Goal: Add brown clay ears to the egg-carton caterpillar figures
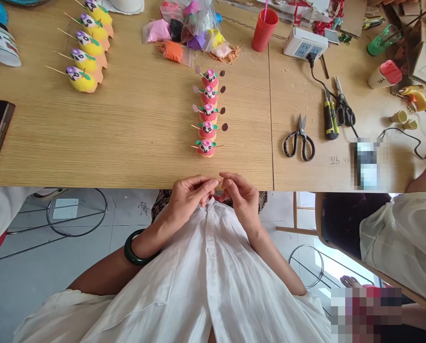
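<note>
My left hand (193,189) and my right hand (240,193) meet just off the front edge of the table, fingertips pinched together. Whatever lies between them is too small to make out. Ahead stands a row of several red clay figures (209,111) with white faces, pink tops and green side pieces. Thin sticks poke out from their sides. The three farthest carry a flat oval piece on each side; the fourth has a dark oval (225,127) only on its right. The figure closest to my hands (206,147) has bare sticks.
Several yellow clay figures (82,81) with sticks stand at left. Bags of coloured clay (175,51) and a red cup (265,31) lie farther back. At right are black-handled scissors (299,138), a yellow cutter (330,116), a power strip (305,44) and a glue gun (415,97). People sit on both sides.
</note>
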Available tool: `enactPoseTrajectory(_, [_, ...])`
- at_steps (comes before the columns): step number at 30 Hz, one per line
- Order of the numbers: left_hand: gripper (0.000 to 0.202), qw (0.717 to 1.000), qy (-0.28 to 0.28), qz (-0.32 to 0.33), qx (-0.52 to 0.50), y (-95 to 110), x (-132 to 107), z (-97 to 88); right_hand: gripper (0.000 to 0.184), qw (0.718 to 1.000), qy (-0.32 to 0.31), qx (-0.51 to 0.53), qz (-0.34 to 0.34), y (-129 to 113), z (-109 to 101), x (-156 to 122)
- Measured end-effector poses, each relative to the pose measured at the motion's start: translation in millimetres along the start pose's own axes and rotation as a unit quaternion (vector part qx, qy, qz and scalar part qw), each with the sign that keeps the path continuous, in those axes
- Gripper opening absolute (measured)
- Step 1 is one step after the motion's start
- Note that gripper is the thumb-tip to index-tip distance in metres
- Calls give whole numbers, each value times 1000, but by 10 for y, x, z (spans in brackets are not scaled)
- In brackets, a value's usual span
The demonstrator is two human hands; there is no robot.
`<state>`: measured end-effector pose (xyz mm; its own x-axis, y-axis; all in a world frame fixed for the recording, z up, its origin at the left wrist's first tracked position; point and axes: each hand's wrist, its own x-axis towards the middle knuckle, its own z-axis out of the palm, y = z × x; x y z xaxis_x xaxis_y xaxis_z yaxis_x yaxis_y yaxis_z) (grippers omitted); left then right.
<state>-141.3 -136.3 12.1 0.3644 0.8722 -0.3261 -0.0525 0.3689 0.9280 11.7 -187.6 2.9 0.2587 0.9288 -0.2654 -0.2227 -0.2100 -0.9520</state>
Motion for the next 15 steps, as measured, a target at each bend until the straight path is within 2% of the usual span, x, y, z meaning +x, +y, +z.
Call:
enactPoseTrajectory(3, [23, 996, 21, 61, 66, 38, -23, 11, 34, 999, 22, 33, 31, -44, 2, 7])
enactPoseTrajectory(7, [19, 978, 16, 150, 146, 42, -30, 17, 40, 996, -22, 64, 51, -58, 4, 12])
enactPoseTrajectory(10, [20, 966, 15, 188, 175, 7, -27, 13, 43, 996, -41, 57, 55, -31, 6, 5])
enactPoseTrajectory(13, [21, 968, 13, 183, 169, -6, -28, 20, 44, 996, -35, 61, 62, -10, 11, 3])
enactPoseTrajectory(15, [23, 983, 4, 133, 128, 8, -35, 35, 46, 995, -27, 70, 66, -7, 15, 6])
